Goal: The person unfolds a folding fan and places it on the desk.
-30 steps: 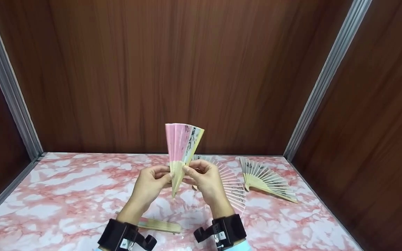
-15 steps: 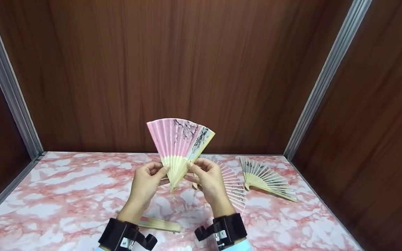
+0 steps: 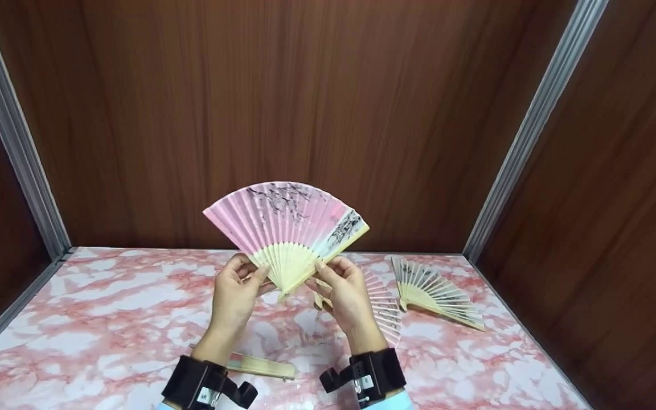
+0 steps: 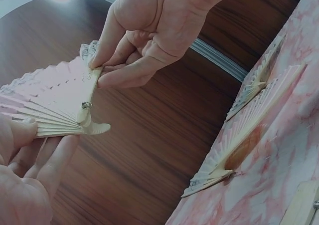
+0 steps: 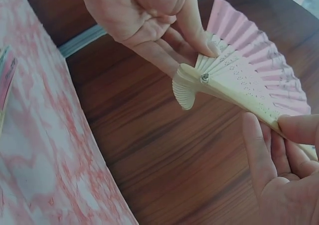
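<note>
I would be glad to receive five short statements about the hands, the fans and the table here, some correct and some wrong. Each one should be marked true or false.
1. The left hand and the right hand both hold the raised fan. True.
2. The raised fan is fully folded. False: it is spread wide.
3. The rightmost fan lies spread on the table. True.
4. The table is plain white. False: it has a red and white marbled pattern.
5. A folded fan lies on the table. True.
</note>
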Demonstrator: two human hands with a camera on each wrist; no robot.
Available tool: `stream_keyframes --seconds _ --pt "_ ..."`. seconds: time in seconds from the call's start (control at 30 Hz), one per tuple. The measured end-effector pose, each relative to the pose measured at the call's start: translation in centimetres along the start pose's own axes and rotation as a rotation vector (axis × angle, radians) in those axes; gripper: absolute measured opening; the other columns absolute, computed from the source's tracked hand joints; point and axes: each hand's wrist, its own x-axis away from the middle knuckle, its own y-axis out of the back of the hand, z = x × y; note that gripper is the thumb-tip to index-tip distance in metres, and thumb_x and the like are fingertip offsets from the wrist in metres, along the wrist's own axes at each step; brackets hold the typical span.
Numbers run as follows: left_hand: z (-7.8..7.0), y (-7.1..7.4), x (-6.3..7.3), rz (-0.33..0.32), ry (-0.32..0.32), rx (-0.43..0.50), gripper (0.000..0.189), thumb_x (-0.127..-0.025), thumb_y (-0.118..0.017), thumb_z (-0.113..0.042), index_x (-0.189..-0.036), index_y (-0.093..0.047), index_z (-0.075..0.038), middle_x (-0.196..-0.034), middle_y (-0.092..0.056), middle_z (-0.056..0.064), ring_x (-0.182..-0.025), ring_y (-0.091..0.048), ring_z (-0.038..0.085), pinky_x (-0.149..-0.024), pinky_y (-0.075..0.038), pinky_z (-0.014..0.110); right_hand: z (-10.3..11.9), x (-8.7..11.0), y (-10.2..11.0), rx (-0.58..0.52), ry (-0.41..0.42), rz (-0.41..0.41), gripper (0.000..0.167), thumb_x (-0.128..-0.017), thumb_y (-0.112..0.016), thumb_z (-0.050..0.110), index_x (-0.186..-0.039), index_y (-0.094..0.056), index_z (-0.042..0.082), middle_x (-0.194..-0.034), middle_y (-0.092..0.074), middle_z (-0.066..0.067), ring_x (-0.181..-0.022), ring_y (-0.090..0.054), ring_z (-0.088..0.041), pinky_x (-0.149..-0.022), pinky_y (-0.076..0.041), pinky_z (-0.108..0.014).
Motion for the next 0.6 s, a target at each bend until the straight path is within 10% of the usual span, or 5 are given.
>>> stream_keyframes --seconds 0.6 --pt "0.1 0.2 -0.2 -0.124 -0.023 0.193 0.031 -0.109 -0.057 0.002 -0.137 -0.052 0.012 -0.108 -0.076 0.008 -0.089 -0.082 0.016 -0.089 -0.069 0.032 -0.5 0.2 -1.6 -0.293 0.062 -0.073 0.016 -0.107 -0.055 -0.006 -0.123 -0.052 -0.007 -0.105 -0.069 -0.005 -0.094 -0.076 -0.012 -0.089 -0.069 -0.027"
